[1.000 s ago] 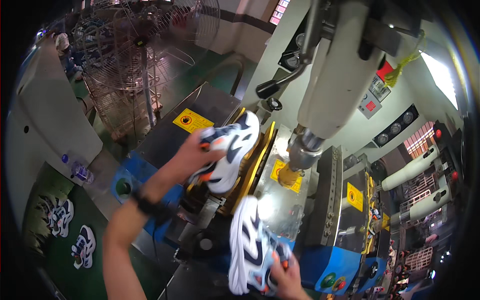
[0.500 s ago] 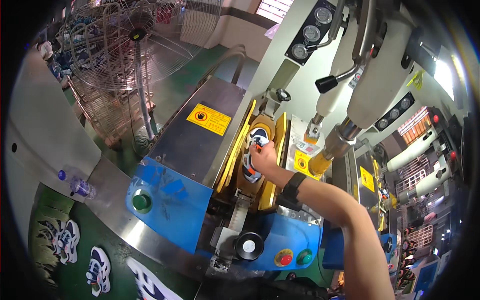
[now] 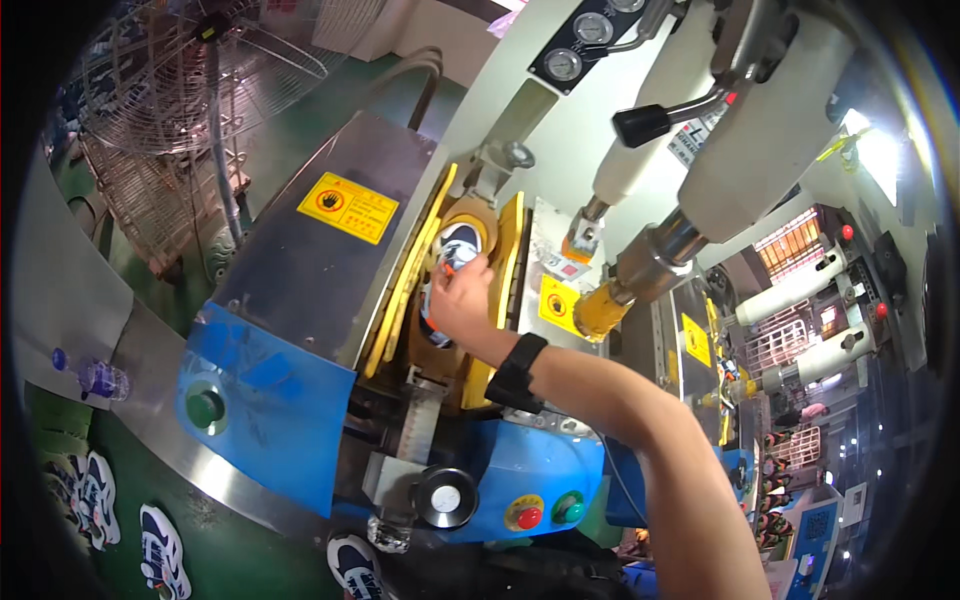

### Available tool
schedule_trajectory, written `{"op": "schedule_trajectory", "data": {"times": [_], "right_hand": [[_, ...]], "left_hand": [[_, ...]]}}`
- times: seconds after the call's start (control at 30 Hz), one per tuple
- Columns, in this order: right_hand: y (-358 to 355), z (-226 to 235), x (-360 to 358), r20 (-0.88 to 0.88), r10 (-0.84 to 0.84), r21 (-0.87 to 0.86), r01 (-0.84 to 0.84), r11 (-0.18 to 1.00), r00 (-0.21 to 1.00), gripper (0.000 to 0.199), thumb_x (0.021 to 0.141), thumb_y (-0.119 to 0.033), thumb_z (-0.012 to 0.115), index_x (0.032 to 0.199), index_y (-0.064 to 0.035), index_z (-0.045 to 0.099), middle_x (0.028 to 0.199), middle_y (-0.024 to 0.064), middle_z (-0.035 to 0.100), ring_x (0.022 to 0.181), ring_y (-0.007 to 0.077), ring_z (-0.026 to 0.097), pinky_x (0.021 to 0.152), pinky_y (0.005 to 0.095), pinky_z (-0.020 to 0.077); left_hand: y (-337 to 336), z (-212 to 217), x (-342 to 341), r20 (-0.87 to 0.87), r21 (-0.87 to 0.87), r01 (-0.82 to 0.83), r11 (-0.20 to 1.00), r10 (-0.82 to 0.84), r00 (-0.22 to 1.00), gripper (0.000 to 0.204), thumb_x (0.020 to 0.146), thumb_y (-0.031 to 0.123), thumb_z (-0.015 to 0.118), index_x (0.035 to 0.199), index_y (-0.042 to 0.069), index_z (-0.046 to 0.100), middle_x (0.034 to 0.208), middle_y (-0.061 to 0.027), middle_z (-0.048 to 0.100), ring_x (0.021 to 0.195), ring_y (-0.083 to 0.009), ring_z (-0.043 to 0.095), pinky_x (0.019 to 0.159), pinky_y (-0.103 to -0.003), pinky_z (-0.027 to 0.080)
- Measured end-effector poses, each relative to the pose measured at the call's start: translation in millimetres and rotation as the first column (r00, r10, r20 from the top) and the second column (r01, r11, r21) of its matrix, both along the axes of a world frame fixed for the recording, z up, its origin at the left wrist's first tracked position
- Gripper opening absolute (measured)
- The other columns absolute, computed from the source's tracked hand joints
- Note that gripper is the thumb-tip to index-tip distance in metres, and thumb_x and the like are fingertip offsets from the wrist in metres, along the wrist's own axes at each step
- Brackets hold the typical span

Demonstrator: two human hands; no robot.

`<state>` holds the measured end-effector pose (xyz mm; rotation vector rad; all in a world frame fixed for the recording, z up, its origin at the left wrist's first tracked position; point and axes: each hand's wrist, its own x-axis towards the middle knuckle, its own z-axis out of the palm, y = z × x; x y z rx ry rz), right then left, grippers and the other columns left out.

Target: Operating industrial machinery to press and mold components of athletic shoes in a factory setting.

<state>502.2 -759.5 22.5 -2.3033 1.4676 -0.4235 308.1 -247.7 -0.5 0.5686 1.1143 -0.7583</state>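
Right hand: closed on sneaker, which is seated between 2 yellow clamp plates of press machine. Black wristband worn on that arm. Vs. 0.5 s ago: hand and shoe unmoved in cradle; view closer. Left hand: not seen. Count: 1 green button on blue panel at left; 1 red, 1 green button near, w/ 1 knob. 3 sneakers on floor mat, near left. 1 bottle, 1 fan far left.

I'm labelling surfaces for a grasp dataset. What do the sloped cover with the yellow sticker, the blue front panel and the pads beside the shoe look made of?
The sloped cover looks like brushed bare steel, dull grey sheen. The blue front panel seems painted sheet metal, scuffed. The yellow pads look like matte rubber or plastic; hard to tell which.
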Motion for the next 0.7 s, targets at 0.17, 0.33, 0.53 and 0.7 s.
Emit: {"op": "schedule_trajectory", "data": {"times": [0.17, 0.33, 0.53, 0.7], "right_hand": [[-3.5, -0.4, 10.1, -0.210, 0.062, -0.111, -0.087, 0.990, 0.976, 0.063, 0.085, -0.027, 0.064, 0.124, 0.0052, 0.027, 0.116, 0.0323, 0.040, 0.102, 0.0481, 0.055, 0.087, 0.0519, 0.0480], [23.2, 75.4, -13.7, 0.006, 0.059, 0.255, -0.059, 0.965, 0.998, 0.094, 0.086, -0.041, 0.063, 0.139, 0.0161, 0.009, 0.131, 0.0433, 0.034, 0.114, 0.0492, 0.051, 0.096, 0.0480, 0.0462], [114.4, 140.1, -94.3, -0.028, 0.516, 0.253, -0.493, 0.832, 0.856, 0.076, 0.082, -0.022, 0.064, 0.133, 0.0190, 0.025, 0.133, 0.0415, 0.038, 0.119, 0.0502, 0.047, 0.100, 0.0440, 0.0438], [201.2, 170.6, -212.0, -0.046, 0.780, -0.083, -0.780, 0.620, 0.624, 0.075, 0.081, -0.017, 0.068, 0.138, 0.0132, 0.029, 0.142, 0.0372, 0.031, 0.131, 0.0481, 0.037, 0.107, 0.0499, 0.0359]], "left_hand": [[-2.2, -8.1, -6.1, 0.453, 0.841, 0.282, 0.461, -0.886, 0.098, 0.070, 0.082, 0.011, 0.073, 0.140, 0.001, 0.036, 0.121, -0.0152, 0.055, 0.108, -0.0257, 0.055, 0.093, -0.037, 0.046], [12.9, -31.7, -17.5, 0.427, 0.871, 0.232, 0.433, -0.901, 0.080, 0.080, 0.080, 0.022, 0.077, 0.143, 0.002, 0.031, 0.119, -0.0199, 0.056, 0.105, -0.0307, 0.059, 0.088, -0.038, 0.048], [11.3, -35.3, -22.3, 0.404, 0.908, 0.120, 0.402, -0.915, 0.007, 0.082, 0.072, 0.003, 0.073, 0.142, 0.000, 0.030, 0.132, -0.0202, 0.048, 0.119, -0.0307, 0.053, 0.098, -0.037, 0.044], [9.5, -39.4, -17.8, 0.375, 0.901, 0.194, 0.389, -0.921, 0.107, 0.087, 0.067, 0.005, 0.077, 0.141, -0.001, 0.031, 0.133, -0.0228, 0.047, 0.120, -0.0344, 0.051, 0.100, -0.041, 0.042]]}}
